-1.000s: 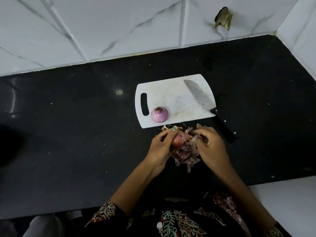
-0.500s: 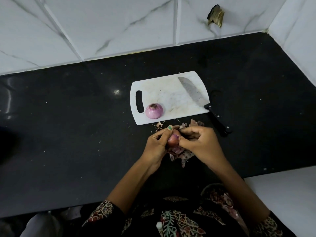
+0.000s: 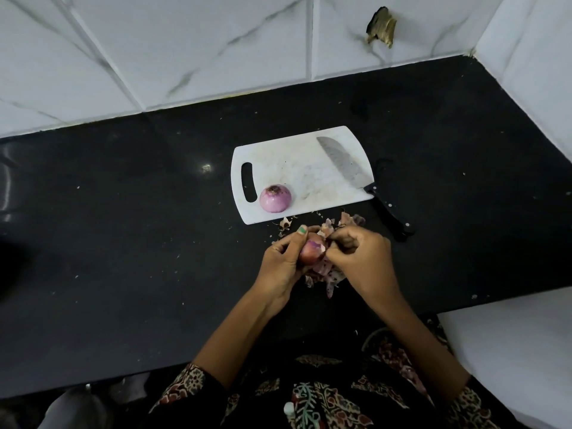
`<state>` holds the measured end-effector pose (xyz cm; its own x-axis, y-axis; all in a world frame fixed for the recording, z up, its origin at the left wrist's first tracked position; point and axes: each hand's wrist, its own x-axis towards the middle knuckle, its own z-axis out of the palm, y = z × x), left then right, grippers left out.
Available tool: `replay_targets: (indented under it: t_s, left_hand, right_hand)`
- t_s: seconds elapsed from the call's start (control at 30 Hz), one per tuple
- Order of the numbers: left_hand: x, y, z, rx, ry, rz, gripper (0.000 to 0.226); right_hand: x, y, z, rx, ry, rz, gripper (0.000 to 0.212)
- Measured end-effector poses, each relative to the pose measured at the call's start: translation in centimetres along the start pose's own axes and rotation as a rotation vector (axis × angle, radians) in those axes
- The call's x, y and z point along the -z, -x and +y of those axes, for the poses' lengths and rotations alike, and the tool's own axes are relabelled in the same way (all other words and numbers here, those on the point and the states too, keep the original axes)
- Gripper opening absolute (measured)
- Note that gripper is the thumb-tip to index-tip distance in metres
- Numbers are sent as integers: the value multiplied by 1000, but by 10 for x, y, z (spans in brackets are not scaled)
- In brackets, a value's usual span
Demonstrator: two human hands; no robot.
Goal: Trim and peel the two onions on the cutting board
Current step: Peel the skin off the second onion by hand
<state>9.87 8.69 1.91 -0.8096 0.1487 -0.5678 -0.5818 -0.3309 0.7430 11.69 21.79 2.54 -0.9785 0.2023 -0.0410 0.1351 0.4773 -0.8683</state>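
My left hand (image 3: pixel 283 263) grips a reddish onion (image 3: pixel 312 252) just in front of the white cutting board (image 3: pixel 297 168), above the black counter. My right hand (image 3: pixel 360 258) pinches a flap of the onion's skin at its top edge. A second, purple peeled onion (image 3: pixel 275 198) sits on the board's near left corner, beside the handle slot. A knife (image 3: pixel 346 165) lies with its blade on the board's right side and its black handle (image 3: pixel 390 212) off the edge on the counter.
Loose onion skins (image 3: pixel 325 274) lie piled on the counter under and behind my hands. The black counter (image 3: pixel 123 243) runs to a white marbled tile wall behind and at the right. A white surface (image 3: pixel 526 351) adjoins the counter at the near right.
My right hand has come in against the onion and taken hold of its skin. The left hand has turned the onion slightly. The camera view has shifted a little.
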Motion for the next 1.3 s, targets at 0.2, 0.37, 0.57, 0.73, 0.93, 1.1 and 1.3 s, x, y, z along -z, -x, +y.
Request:
replay_targets:
  t_s: [0.2,0.37,0.57,0.73,0.93,1.1,1.3]
  left_hand:
    - [2,0,1,-35,-5,-11,23]
    - [1,1,2,-26,6,-8,25]
    - [2,4,8,63,66,-13,32]
    - [-1,4,8,70,82,-14,34]
    - [-2,2,6,-41,-29,-45,38]
    - [-7,0,3,-289,-186,-30,39]
    - [-13,-5,2,-531,-333,-35,43]
  right_hand:
    - [8,-1,-3,-93,-230,-84,10]
    - [6,-1,-3,-137,-283,-104,8]
    - [10,-4,6,-175,-235,46,9]
    - [13,-10,18,-75,110,-43,15]
    - [17,-6,-4,-37,-54,-58,15]
    - [11,-3,-19,-162,-265,-197,16]
    - [14,-2,-28,-153,-327,-76,19]
